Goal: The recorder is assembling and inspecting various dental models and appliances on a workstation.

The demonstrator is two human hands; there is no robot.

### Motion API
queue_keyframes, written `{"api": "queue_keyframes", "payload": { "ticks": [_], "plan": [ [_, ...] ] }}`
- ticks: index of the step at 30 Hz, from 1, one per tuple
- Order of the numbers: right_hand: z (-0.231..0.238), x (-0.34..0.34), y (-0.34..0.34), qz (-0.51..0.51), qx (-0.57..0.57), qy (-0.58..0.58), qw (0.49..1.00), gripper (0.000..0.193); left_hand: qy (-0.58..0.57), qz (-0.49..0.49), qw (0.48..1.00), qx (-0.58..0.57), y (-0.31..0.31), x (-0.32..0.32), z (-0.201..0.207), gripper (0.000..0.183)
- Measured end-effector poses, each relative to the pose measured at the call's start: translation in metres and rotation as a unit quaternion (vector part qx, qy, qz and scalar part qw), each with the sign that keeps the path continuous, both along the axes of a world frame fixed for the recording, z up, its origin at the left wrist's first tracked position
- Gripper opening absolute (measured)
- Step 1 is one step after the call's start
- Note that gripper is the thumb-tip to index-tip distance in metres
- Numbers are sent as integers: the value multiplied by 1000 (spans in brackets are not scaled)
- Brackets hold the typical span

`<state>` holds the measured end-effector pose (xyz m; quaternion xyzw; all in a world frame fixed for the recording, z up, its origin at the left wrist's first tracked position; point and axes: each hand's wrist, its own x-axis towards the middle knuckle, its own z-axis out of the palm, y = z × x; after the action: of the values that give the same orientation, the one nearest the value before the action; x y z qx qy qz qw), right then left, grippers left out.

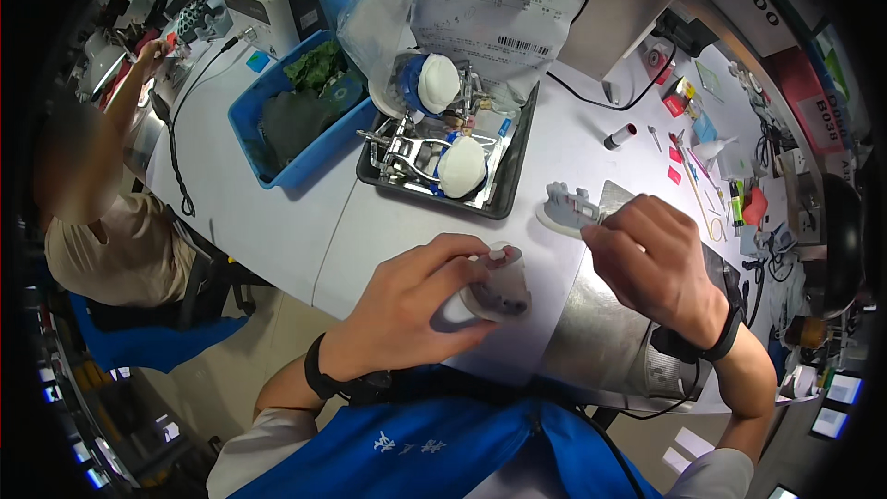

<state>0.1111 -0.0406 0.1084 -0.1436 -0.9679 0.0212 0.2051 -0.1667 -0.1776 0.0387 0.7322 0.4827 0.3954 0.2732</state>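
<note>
In the left hand (411, 300), pinched: dental cast (504, 290), probably stiff, light, chippy at the teeth; best held by its base. Right of that grip, right hand (654, 263) clasping second cast (561, 212) by one edge. Beyond, black tray (516, 171).

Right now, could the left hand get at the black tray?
Probably yes: only white tabletop seems to separate the left hand from the black tray. The hand holds a dental model, though, so it might have to set that down first.
</note>
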Motion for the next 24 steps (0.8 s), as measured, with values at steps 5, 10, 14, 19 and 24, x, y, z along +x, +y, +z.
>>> {"api": "queue_keyframes", "payload": {
  "ticks": [5,10,14,19,24],
  "plan": [
    [-38,17,-16,34,86,-110,990,16,103,7,993,58,14,25,-28,53],
    [-56,20,-30,41,66,-113,991,18,118,35,991,47,25,34,-24,63],
    [-37,26,-21,-89,-238,-16,967,25,56,40,998,14,20,42,-15,76],
    [-45,10,-14,-142,-222,-55,963,24,106,53,993,7,27,58,-16,80],
    [-48,26,-18,-110,-143,-88,980,17,144,30,989,26,35,76,1,80]
  ]
}}
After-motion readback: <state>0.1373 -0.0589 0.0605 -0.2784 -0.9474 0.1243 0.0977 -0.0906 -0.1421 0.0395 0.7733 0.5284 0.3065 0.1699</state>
